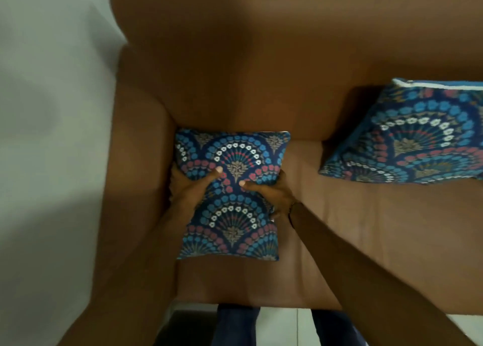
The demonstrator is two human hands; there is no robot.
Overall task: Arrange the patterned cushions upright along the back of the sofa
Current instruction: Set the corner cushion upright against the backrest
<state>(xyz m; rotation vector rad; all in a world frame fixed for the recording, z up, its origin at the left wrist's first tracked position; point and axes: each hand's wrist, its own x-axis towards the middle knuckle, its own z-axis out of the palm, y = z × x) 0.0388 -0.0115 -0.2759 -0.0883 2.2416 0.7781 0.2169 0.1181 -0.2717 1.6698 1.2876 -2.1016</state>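
Observation:
A blue patterned cushion with fan motifs in white, pink and light blue sits at the left end of the brown sofa, its top edge against the backrest. My left hand grips its left side and my right hand grips its right side, with both thumbs pressed on the front. A second, matching cushion leans upright against the backrest at the right, partly cut off by the frame edge.
The sofa's left armrest stands right beside the held cushion. A white wall runs along the left. Bare seat lies between the two cushions. My legs in blue trousers touch the sofa's front edge.

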